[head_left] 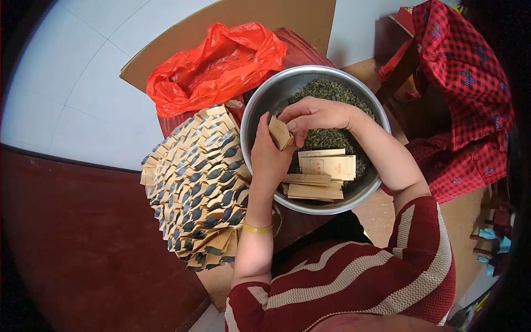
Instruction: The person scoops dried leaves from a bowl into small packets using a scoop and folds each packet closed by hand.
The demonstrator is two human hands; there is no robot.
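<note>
While left hand [270, 154] holds paper packet [280, 134] over metal basin [269, 102], right hand [322, 114] sits at packet's edge, fingers bent close; cannot tell whether they pinch anything. Flat packets [337, 167] lie on dark-green leaves [322, 90] in basin; packet rows [199, 182] crowd at its left, red bag [221, 66] beyond.

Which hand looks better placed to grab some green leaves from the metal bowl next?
Probably the right hand: it is above the green leaves in the metal bowl, while the left hand grips a paper packet.
</note>
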